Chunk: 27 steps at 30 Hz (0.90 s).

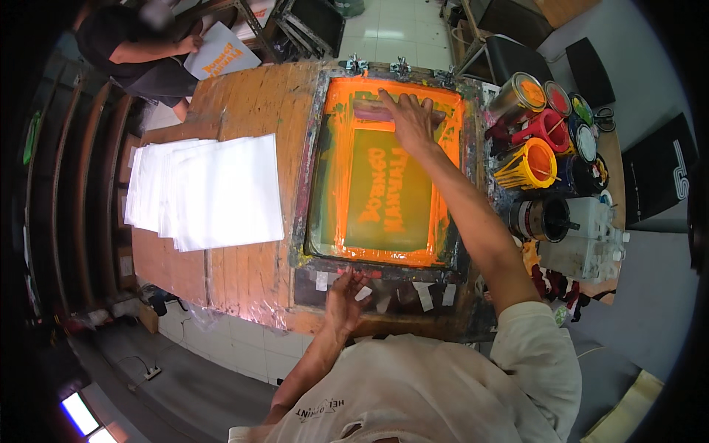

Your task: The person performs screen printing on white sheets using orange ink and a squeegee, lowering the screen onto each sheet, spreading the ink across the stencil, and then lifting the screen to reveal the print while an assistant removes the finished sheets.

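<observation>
Surface: a long, worn wooden surface (pixel 244 111) with ink stains, running from the person's body to the far edge, where a co-worker stands.
Screen frame: a rectangular metal-edged printing screen (pixel 384 177) flooded with orange ink lies flat on the right half of the surface, hinged in clamps at the far edge; a lettered stencil shows in its green middle.
White sheets: a fanned stack of plain white sheets (pixel 214 188) lies on the left half of the surface, just beside the screen frame, not touching it.
Ink cans: a cluster of open ink tins and tubs (pixel 550 140), orange, red, yellow and green, crowds the right edge of the surface next to the frame.
Squeegee: a long wooden-handled squeegee (pixel 369 111) lies across the far end of the screen, smeared with orange.
Right hand: the right hand (pixel 410 122) is stretched out, fingers spread flat over the squeegee, pressing on it rather than wrapped around it.
Left hand: the left hand (pixel 346 295) rests loose, fingers relaxed, on the near rail of the screen frame among taped scraps.
Co-worker: at the far left corner, another person's hand holds a white printed sheet (pixel 220 59).
</observation>
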Tool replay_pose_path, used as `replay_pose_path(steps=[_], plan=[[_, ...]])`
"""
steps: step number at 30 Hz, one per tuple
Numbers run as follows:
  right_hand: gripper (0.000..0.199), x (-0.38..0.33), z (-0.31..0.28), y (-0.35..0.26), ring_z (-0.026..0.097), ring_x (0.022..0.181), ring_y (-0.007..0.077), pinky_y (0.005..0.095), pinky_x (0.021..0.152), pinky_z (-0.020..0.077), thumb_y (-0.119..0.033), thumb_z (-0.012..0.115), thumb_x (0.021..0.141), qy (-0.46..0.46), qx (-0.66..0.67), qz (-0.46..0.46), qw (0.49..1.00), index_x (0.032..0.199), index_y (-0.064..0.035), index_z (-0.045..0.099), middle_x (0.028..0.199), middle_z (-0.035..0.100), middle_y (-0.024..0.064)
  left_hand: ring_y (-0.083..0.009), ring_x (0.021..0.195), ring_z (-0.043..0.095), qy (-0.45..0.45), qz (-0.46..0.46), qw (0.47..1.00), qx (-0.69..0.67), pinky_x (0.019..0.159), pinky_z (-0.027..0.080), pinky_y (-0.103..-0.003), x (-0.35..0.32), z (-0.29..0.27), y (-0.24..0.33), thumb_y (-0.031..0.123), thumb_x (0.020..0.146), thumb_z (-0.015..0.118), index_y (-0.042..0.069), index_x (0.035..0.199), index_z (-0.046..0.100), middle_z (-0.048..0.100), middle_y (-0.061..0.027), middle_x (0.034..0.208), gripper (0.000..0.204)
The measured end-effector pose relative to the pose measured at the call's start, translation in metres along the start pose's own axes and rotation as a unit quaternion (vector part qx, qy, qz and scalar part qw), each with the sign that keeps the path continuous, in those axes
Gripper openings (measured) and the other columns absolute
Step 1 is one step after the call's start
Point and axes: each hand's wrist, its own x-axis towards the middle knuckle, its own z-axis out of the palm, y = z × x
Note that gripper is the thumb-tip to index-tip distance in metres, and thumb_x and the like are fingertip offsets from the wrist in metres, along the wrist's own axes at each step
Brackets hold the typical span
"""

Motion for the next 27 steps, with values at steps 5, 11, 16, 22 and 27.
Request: replay_pose_path(steps=[5,11,16,22,27], plan=[[0.076,-0.058,-0.016,-0.033,0.059,0.103,0.0276,0.0473,0.085,0.0338,0.006,0.064,0.081,0.033,0.017,-0.044,0.998,0.151,-0.0208,0.049,0.102,0.061,0.0086,-0.0244,0.122,0.057,-0.038,0.034,0.999,0.002,0.105,0.038,-0.054,-0.002,-0.008,0.001,0.04,0.101,0.065,0.017,0.095,0.065,0.068,-0.0039,0.11,0.024],[0.075,-0.186,-0.106,-0.112,0.054,0.098,0.0265,0.0495,0.089,0.0327,0.004,0.062,0.082,0.016,0.055,-0.034,0.998,0.152,-0.0201,0.05,0.097,0.053,0.0071,-0.0206,0.108,0.066,-0.08,0.077,0.994,0.021,0.1,0.045,-0.043,-0.021,0.005,0.02,0.03,0.094,0.076,0.01,0.109,0.056,0.07,-0.0069,0.108,0.031],[0.068,-0.213,-0.191,-0.149,0.051,0.096,0.0251,0.0507,0.091,0.0319,-0.014,0.066,0.09,-0.013,0.027,-0.023,0.999,0.155,-0.0194,0.048,0.096,0.05,0.0068,-0.0268,0.104,0.068,-0.127,0.134,0.983,-0.007,0.104,0.048,-0.045,-0.055,0.03,0.046,0.016,0.095,0.074,0.0,0.102,0.062,0.071,-0.014,0.11,0.021],[0.053,-0.141,-0.233,-0.123,0.057,0.079,0.0275,0.0455,0.084,0.0386,-0.042,0.073,0.09,0.179,0.031,-0.054,0.982,0.133,-0.012,0.067,0.082,0.058,0.0085,-0.0317,0.106,0.069,-0.348,0.287,0.89,-0.062,0.105,0.048,-0.049,-0.057,0.059,0.096,0.009,0.095,0.065,0.0,0.112,0.069,0.072,-0.0167,0.115,0.02],[0.037,-0.059,-0.314,-0.117,0.065,0.078,0.0302,0.044,0.076,0.0434,-0.044,0.07,0.092,0.112,0.133,-0.029,0.984,0.117,-0.0177,0.075,0.08,0.068,0.0099,-0.0364,0.102,0.068,-0.088,0.43,0.856,0.272,0.1,0.047,-0.054,0.048,0.071,0.167,0.021,0.097,0.066,-0.001,0.113,0.068,0.071,-0.0182,0.107,0.028]])
